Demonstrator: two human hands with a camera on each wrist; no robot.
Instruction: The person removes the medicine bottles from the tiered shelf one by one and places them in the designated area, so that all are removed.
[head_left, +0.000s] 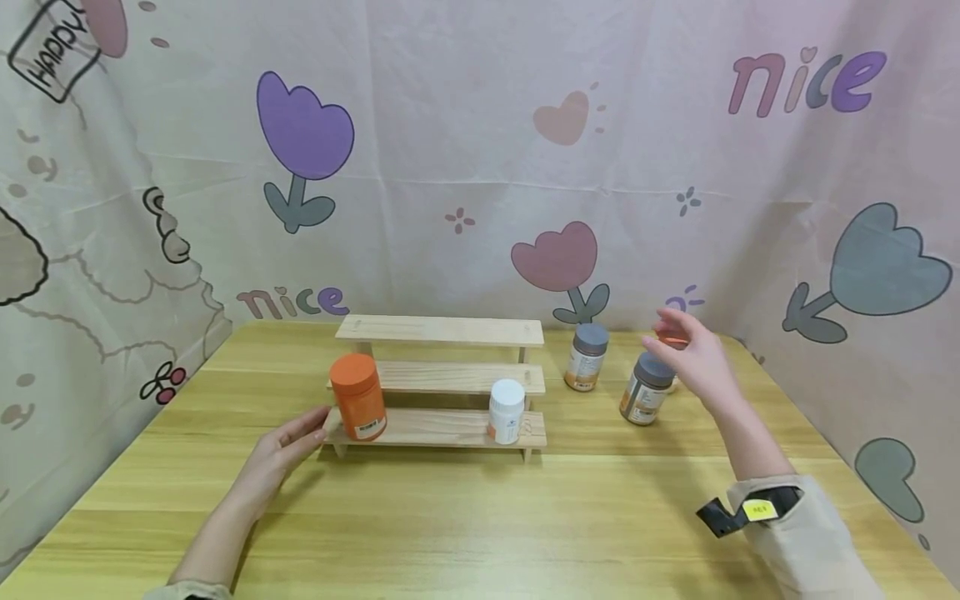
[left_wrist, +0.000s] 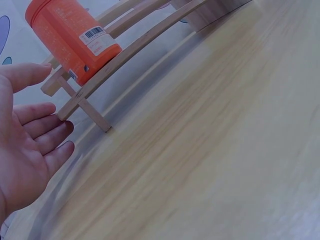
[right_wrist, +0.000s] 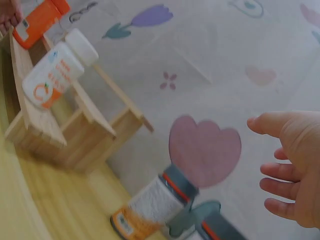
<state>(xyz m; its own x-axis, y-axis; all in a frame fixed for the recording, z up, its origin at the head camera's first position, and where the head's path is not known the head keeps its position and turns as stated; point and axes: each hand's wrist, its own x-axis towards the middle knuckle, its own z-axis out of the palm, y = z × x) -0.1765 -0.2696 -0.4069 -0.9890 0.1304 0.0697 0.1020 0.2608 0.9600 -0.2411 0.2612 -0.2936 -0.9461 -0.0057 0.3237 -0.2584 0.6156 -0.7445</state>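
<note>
A three-step wooden rack (head_left: 442, 379) stands on the table. On its lowest step are an orange jar (head_left: 358, 397) at the left and a white bottle (head_left: 506, 412) at the right. My left hand (head_left: 288, 446) lies open on the table just left of the rack, near the orange jar (left_wrist: 72, 37), holding nothing. My right hand (head_left: 690, 350) hovers open above two grey-lidded jars (head_left: 645, 388) (head_left: 586, 357) right of the rack. An orange-topped thing (head_left: 672, 340) is mostly hidden behind that hand.
The wooden table (head_left: 480, 517) runs to a patterned fabric backdrop (head_left: 480, 167) on three sides. The rack's upper two steps carry nothing. A band with a yellow tag (head_left: 757, 508) sits on my right wrist.
</note>
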